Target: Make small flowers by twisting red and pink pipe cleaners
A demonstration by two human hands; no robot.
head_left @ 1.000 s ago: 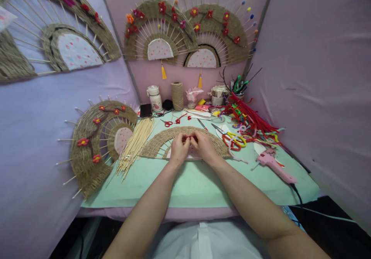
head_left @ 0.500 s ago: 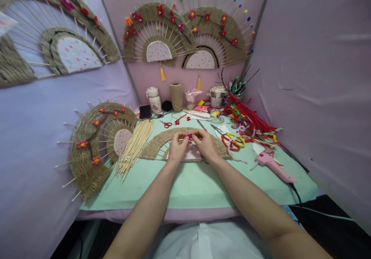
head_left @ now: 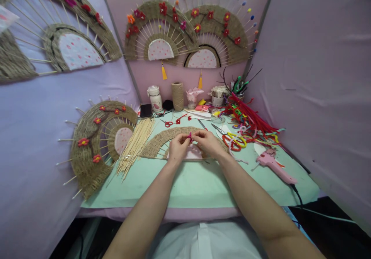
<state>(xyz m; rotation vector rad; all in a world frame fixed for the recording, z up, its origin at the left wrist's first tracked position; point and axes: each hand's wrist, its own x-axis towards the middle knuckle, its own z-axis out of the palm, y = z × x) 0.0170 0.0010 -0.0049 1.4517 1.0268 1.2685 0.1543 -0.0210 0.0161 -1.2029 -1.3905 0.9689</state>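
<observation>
Before us lies a half-round fan [head_left: 158,140] of coarse, ribbed brown twine, with thin, pale spokes [head_left: 163,150] across its gap and a smooth pink panel [head_left: 191,154] at its base. It rests on mint-green cloth [head_left: 191,185], just beside a loose bundle of slender, straight sticks [head_left: 136,143]. Over the fan's middle is a small magenta piece [head_left: 190,137], too tiny for us to make out its exact shape. Our left hand [head_left: 178,147] pinches one side of it between thumb and fingers, nearly closed; our right hand [head_left: 207,143] grasps the other side likewise. Our forearms [head_left: 153,197] reach forward, slanting inward, and the fingertips almost meet.
</observation>
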